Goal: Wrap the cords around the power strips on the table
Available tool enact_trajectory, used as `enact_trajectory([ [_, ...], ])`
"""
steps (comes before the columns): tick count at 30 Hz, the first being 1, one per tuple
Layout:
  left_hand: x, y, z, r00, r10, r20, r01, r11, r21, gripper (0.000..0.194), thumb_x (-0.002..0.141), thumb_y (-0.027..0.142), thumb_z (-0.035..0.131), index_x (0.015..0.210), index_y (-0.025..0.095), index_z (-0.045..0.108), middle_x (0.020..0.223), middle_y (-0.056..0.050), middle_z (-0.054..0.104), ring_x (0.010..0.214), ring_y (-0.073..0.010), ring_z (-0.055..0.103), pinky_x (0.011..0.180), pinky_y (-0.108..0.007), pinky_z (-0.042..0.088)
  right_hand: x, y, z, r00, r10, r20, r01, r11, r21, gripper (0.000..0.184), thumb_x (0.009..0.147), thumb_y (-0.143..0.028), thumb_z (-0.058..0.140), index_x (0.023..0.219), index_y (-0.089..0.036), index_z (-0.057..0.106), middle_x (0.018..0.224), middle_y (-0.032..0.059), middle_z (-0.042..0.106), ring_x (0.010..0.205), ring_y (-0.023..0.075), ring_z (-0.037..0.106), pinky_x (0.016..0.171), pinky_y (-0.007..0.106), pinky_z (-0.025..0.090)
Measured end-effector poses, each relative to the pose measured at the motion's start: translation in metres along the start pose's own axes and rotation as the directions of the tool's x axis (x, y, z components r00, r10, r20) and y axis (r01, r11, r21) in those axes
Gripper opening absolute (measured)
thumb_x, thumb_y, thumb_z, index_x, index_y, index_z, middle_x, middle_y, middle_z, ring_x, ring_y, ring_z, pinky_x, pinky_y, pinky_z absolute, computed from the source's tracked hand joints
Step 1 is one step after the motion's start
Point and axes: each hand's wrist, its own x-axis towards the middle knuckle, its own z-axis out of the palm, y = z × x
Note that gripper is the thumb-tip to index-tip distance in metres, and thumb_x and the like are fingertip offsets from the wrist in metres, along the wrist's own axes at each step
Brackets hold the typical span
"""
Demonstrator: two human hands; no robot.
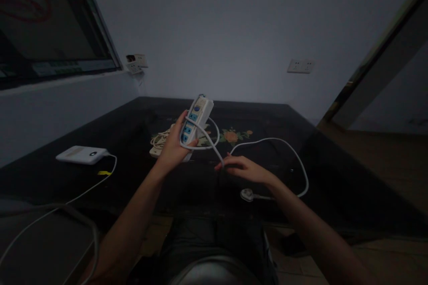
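Observation:
My left hand [175, 147] is closed around a white power strip [203, 111] with blue sockets, held tilted above the table. A pale cord [211, 140] loops around the strip and crosses its face. Between the fingers of my right hand [242, 167] the same cord is pinched, to the right of the strip. From there the cord curves over the table to the right and back to its plug [247, 194], which lies near the front edge. Partly hidden behind my left hand is another white power strip [155, 152] with a bundled cord [160, 139].
A white power bank [82, 154] with a thin cable lies on the left of the black table [133, 118]. Beside it is a yellow tag [104, 173]. Wall sockets [300, 66] are at the back right, and more [135, 67] near the window.

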Motion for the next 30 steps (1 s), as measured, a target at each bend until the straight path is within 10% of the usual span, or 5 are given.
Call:
enact_trajectory([
  [6,-0.01,-0.022,0.002,0.998,-0.054,-0.024,0.059,0.954,0.294,0.085,0.073,0.022,0.064,0.148,0.02,0.023,0.137,-0.017,0.044,0.124,-0.0336,0.046,0.102,-0.053,0.039,-0.007,-0.013,0.005,0.932,0.131,-0.339,-0.045,0.968,0.249,0.024,0.082,-0.041,0.062,0.094,-0.02,0.064,0.076,-0.0003,0.063,0.073,0.0143,0.061,0.071,0.028,0.048],
  [14,-0.066,-0.016,0.019,0.947,-0.148,0.284,0.06,0.953,0.296,0.091,0.075,0.029,0.065,0.15,0.031,0.014,0.136,-0.008,0.051,0.118,-0.027,0.055,0.094,-0.038,0.047,-0.012,-0.01,-0.016,0.641,0.307,-0.704,0.093,0.879,0.468,0.029,0.077,-0.047,0.066,0.084,-0.019,0.062,0.05,-0.0101,0.026,0.041,0.0051,0.02,0.039,0.019,0.014],
  [24,-0.077,-0.002,0.018,0.945,-0.056,0.322,-0.062,0.936,0.346,0.088,0.076,0.024,0.062,0.149,0.034,0.014,0.139,-0.001,0.052,0.119,-0.0223,0.056,0.098,-0.034,0.046,-0.018,-0.012,-0.029,0.573,0.331,-0.75,0.109,0.876,0.47,0.026,0.073,-0.04,0.07,0.088,-0.02,0.062,0.051,-0.0095,0.032,0.042,0.005,0.025,0.039,0.02,0.017],
  [30,-0.082,0.004,0.015,0.958,0.008,0.285,-0.086,0.961,0.262,0.087,0.074,0.023,0.065,0.148,0.032,0.02,0.14,-0.002,0.051,0.12,-0.0215,0.055,0.101,-0.034,0.045,-0.016,-0.003,-0.031,0.589,0.368,-0.719,-0.083,0.913,0.399,0.037,0.072,-0.041,0.065,0.102,-0.019,0.067,0.062,-0.0045,0.051,0.045,0.0062,0.034,0.042,0.02,0.021],
])
